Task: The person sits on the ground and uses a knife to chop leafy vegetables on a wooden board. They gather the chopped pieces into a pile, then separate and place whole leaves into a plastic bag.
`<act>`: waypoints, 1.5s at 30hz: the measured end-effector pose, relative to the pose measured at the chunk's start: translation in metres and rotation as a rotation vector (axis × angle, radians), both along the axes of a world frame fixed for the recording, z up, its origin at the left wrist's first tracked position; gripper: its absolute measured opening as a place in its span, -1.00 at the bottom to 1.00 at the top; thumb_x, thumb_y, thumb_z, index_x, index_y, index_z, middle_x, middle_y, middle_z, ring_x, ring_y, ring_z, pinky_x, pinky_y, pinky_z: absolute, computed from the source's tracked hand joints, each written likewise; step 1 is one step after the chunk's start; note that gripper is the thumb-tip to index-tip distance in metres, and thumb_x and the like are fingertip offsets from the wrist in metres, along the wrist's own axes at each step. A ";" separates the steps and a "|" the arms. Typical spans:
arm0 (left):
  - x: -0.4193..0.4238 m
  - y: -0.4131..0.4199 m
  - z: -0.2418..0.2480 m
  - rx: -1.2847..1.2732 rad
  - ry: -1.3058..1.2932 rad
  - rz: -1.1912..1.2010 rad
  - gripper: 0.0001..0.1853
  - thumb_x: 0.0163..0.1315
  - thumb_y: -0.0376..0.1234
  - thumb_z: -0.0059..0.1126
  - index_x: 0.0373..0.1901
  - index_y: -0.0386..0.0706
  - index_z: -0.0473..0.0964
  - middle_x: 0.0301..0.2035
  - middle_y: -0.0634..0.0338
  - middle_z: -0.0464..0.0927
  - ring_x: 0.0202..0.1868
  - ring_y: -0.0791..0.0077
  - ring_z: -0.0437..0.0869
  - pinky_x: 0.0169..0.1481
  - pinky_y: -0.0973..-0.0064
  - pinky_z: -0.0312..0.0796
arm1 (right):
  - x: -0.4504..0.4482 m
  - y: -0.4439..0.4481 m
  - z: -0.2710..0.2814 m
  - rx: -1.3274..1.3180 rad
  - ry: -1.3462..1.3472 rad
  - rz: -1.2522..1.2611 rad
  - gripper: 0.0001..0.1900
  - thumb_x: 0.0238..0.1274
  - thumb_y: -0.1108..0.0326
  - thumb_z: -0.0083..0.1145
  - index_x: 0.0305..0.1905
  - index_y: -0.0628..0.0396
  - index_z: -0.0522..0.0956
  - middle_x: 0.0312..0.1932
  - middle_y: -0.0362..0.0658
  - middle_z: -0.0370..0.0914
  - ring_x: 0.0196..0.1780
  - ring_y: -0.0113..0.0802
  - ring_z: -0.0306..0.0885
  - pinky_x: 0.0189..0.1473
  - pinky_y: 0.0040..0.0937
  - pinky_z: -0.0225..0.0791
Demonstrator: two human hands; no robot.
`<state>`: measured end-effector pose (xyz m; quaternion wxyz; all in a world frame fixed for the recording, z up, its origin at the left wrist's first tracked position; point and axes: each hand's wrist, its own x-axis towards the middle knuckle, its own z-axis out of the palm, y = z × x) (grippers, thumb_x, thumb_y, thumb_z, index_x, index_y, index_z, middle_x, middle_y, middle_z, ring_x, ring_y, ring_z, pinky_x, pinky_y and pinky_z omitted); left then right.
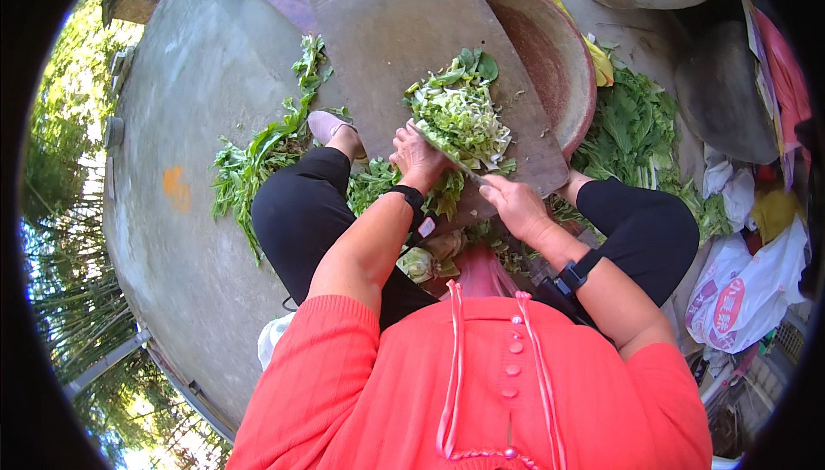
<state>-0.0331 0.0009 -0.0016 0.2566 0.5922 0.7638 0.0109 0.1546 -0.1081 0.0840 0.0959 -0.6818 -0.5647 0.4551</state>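
Observation:
On a worn board (399, 32) lies a heap of chopped leafy greens (457, 115). My right hand (515, 206) grips the handle of a knife (448, 155), whose blade runs up and left along the heap's near edge. Just left of the blade, my left hand (419, 155) presses on uncut leafy greens (445, 196), its fingertips close to the blade's far end. Part of the greens is hidden under this hand.
A large reddish basin (573, 64) stands under the board's right side. Loose greens lie on the concrete floor at left (258, 154) and right (628, 122). A white plastic bag (747, 289) and a dark round pan (725, 90) are farther right. Cabbage-like heads (419, 264) lie between my legs.

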 end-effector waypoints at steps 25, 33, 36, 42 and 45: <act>-0.001 0.000 0.018 -0.150 0.039 -0.063 0.29 -0.57 -0.09 0.80 0.25 -0.26 0.10 0.17 -0.19 0.38 0.19 -0.14 0.53 -0.06 -0.26 0.55 | -0.008 0.023 -0.013 0.004 -0.041 -0.025 -0.58 0.46 -0.09 -0.06 0.22 -0.15 0.53 -0.10 0.18 0.66 0.01 0.25 0.61 0.03 0.14 0.41; 0.000 0.003 0.009 -0.190 0.059 -0.062 0.36 -0.55 -0.08 0.80 0.31 -0.33 0.04 0.19 -0.26 0.37 0.18 -0.13 0.56 -0.10 -0.17 0.58 | -0.016 0.002 0.000 -0.070 -0.239 0.106 -0.55 0.48 -0.05 -0.07 0.28 -0.06 0.44 -0.18 0.23 0.67 -0.06 0.24 0.64 0.00 0.19 0.43; -0.002 0.003 0.010 -0.189 0.070 -0.104 0.38 -0.53 -0.07 0.80 0.34 -0.35 0.03 0.19 -0.25 0.38 0.19 -0.11 0.56 -0.05 -0.09 0.60 | -0.021 0.040 -0.032 -0.057 -0.189 0.082 -0.60 0.47 -0.07 -0.06 0.10 -0.03 0.53 -0.15 0.14 0.68 -0.03 0.23 0.62 0.00 0.16 0.43; 0.000 0.008 0.018 -0.184 0.056 -0.091 0.36 -0.56 -0.09 0.81 0.33 -0.31 0.07 0.18 -0.18 0.39 0.22 -0.09 0.54 0.04 0.00 0.60 | -0.002 0.049 -0.016 -0.032 -0.132 0.022 -0.64 0.44 -0.07 -0.04 0.01 -0.09 0.60 -0.13 0.12 0.67 -0.02 0.21 0.61 -0.01 0.13 0.42; -0.002 0.004 0.019 -0.211 0.014 -0.056 0.38 -0.58 -0.12 0.81 0.34 -0.28 0.06 0.18 -0.17 0.40 0.25 -0.10 0.51 0.16 0.00 0.54 | -0.005 0.007 0.014 0.055 -0.145 0.006 -0.64 0.47 -0.05 -0.05 0.11 -0.13 0.57 -0.26 0.17 0.67 -0.13 0.22 0.64 -0.09 0.15 0.44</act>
